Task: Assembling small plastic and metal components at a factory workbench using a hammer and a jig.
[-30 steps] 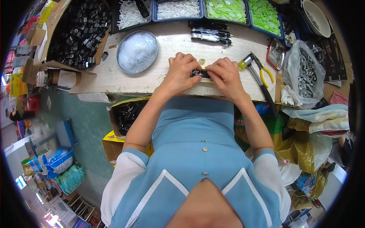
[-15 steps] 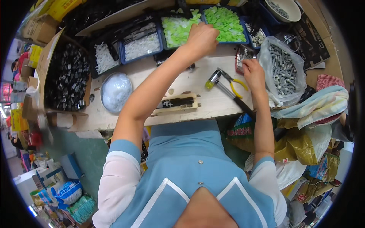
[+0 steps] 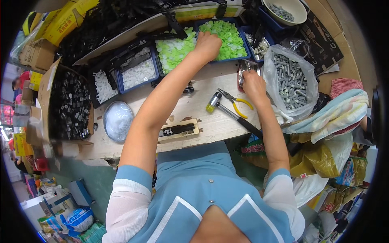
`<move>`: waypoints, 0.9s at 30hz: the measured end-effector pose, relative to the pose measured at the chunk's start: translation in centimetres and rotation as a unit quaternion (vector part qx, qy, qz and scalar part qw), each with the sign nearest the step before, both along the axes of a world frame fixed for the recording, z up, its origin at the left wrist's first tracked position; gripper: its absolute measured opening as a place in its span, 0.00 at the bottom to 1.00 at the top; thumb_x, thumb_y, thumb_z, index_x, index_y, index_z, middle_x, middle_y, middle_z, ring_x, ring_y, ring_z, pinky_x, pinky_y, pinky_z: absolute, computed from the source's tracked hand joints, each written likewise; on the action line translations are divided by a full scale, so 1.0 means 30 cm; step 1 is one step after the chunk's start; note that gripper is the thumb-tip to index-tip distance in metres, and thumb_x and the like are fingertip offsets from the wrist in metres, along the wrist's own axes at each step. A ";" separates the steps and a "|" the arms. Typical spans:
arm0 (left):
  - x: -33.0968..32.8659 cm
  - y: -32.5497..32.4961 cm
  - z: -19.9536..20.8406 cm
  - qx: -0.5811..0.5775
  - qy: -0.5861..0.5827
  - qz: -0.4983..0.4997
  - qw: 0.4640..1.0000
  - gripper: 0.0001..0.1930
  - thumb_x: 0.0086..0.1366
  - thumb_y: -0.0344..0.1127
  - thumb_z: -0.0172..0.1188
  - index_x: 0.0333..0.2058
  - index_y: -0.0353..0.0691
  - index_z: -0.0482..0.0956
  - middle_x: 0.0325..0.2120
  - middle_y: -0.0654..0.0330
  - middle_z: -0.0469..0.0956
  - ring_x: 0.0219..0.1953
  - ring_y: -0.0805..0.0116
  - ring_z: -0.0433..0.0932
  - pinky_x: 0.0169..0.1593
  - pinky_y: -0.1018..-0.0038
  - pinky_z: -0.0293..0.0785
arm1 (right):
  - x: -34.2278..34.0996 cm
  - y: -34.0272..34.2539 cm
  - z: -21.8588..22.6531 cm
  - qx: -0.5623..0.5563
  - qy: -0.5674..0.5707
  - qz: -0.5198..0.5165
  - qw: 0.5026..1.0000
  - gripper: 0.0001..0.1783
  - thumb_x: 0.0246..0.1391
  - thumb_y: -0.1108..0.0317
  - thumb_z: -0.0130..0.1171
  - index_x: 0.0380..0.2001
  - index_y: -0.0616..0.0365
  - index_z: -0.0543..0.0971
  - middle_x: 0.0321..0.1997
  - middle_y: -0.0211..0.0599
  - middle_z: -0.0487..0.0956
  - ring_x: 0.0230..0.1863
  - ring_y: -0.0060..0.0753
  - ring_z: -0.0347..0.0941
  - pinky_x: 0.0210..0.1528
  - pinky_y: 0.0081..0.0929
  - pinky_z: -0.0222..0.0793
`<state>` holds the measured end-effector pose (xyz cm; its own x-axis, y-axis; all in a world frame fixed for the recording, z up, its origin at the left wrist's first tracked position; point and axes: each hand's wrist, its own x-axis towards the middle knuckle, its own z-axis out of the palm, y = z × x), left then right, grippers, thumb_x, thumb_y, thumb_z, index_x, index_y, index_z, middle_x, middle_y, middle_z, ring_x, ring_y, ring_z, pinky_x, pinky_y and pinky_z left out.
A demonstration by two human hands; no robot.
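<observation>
Hands have split since a second ago: both were pinched together over a small part at the near bench edge; half a second ago the reach had started, now it has landed.

Going left to right: cardboard box of black parts (image 3: 71, 107) at 9 o'clock and round bowl of white pieces (image 3: 117, 120) beside it, both unmoved. Wooden jig (image 3: 180, 130) with a dark part in it sits alone at centre, nobody touching it.

Left hand (image 3: 207, 45) is up at 12 o'clock, fingers curled down into blue bin of green discs (image 3: 227, 34); whether it has a disc yet can't be told.

Right hand (image 3: 252, 84) at 2 o'clock rests on small tray of metal parts (image 3: 245, 69), fingertips hidden, grip unclear. Hammer (image 3: 231, 114) and yellow pliers (image 3: 237, 103) lie just below it; bag of grey bolts (image 3: 289, 83) to its right.

Reads as restocking for another assembly.
</observation>
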<state>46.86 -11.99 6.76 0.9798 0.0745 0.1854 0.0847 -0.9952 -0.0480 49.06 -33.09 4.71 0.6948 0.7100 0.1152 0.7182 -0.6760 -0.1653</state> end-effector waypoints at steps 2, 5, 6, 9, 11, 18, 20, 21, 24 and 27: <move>0.000 0.007 0.004 -0.019 -0.008 0.001 1.000 0.06 0.44 0.33 0.59 0.24 0.42 0.80 0.29 0.55 0.76 0.39 0.53 0.69 0.40 0.62 0.63 | 0.004 -0.002 -0.007 0.007 0.003 0.000 1.000 0.06 0.40 0.76 0.49 0.25 0.62 0.74 0.29 0.50 0.73 0.29 0.53 0.72 0.32 0.44 0.69; 0.006 0.014 0.004 -0.110 -0.088 -0.006 0.990 0.07 0.43 0.29 0.56 0.23 0.43 0.81 0.26 0.56 0.76 0.38 0.52 0.69 0.39 0.60 0.63 | 0.007 -0.005 -0.017 0.014 0.004 -0.001 1.000 0.06 0.39 0.75 0.49 0.25 0.62 0.74 0.29 0.50 0.73 0.29 0.53 0.72 0.32 0.44 0.69; 0.010 0.017 0.002 -0.110 -0.096 0.006 0.989 0.07 0.43 0.29 0.55 0.23 0.43 0.81 0.26 0.57 0.77 0.37 0.52 0.69 0.38 0.59 0.64 | 0.007 -0.005 -0.019 0.015 0.002 -0.001 1.000 0.07 0.39 0.75 0.49 0.25 0.63 0.73 0.29 0.50 0.73 0.29 0.53 0.72 0.32 0.44 0.69; 0.017 0.019 0.011 -0.146 -0.110 0.027 0.983 0.08 0.43 0.29 0.55 0.24 0.43 0.81 0.26 0.58 0.77 0.33 0.53 0.71 0.37 0.60 0.66 | 0.006 -0.005 -0.017 0.002 0.009 0.002 1.000 0.07 0.38 0.75 0.50 0.26 0.63 0.73 0.29 0.51 0.73 0.29 0.54 0.72 0.33 0.44 0.68; 0.009 0.016 0.024 -0.181 -0.116 0.037 0.976 0.09 0.42 0.29 0.55 0.25 0.43 0.81 0.27 0.57 0.77 0.31 0.53 0.72 0.36 0.61 0.67 | 0.006 -0.007 -0.017 0.007 0.012 0.000 1.000 0.07 0.38 0.74 0.50 0.26 0.63 0.73 0.28 0.51 0.73 0.30 0.54 0.71 0.33 0.44 0.68; -0.145 0.024 0.114 -0.725 -0.142 0.032 0.673 0.10 0.48 0.25 0.59 0.32 0.30 0.77 0.25 0.55 0.76 0.25 0.67 0.74 0.32 0.76 0.70 | 0.018 -0.036 -0.002 0.065 0.044 0.027 0.997 0.06 0.42 0.74 0.49 0.26 0.64 0.72 0.31 0.53 0.72 0.31 0.56 0.71 0.34 0.44 0.67; -0.232 0.013 0.127 -0.771 -0.142 0.024 0.620 0.10 0.51 0.25 0.59 0.33 0.29 0.76 0.26 0.54 0.75 0.27 0.69 0.74 0.32 0.76 0.71 | 0.025 -0.014 0.027 0.123 0.051 0.031 0.991 0.06 0.44 0.73 0.48 0.26 0.64 0.71 0.31 0.53 0.72 0.32 0.56 0.70 0.35 0.44 0.66; -0.277 0.002 0.130 -0.814 -0.155 0.014 0.559 0.09 0.52 0.25 0.58 0.33 0.29 0.75 0.27 0.55 0.75 0.27 0.69 0.74 0.32 0.75 0.72 | 0.033 0.001 0.046 0.180 0.058 0.033 0.981 0.06 0.46 0.72 0.47 0.27 0.64 0.71 0.31 0.52 0.72 0.33 0.55 0.69 0.36 0.44 0.66; -0.402 -0.024 0.117 -0.881 -0.144 0.039 0.449 0.08 0.55 0.26 0.56 0.34 0.31 0.71 0.29 0.55 0.74 0.29 0.69 0.74 0.32 0.72 0.74 | 0.095 0.102 0.105 0.302 0.027 0.026 0.952 0.07 0.49 0.72 0.44 0.28 0.64 0.70 0.32 0.53 0.72 0.34 0.55 0.69 0.36 0.44 0.64; -0.512 -0.047 0.049 -0.912 -0.133 0.014 0.388 0.06 0.57 0.25 0.55 0.34 0.35 0.71 0.28 0.55 0.74 0.27 0.70 0.74 0.30 0.72 0.74 | 0.197 0.240 0.120 0.309 -0.021 0.011 0.951 0.07 0.48 0.73 0.44 0.28 0.66 0.69 0.33 0.55 0.72 0.35 0.57 0.69 0.38 0.45 0.64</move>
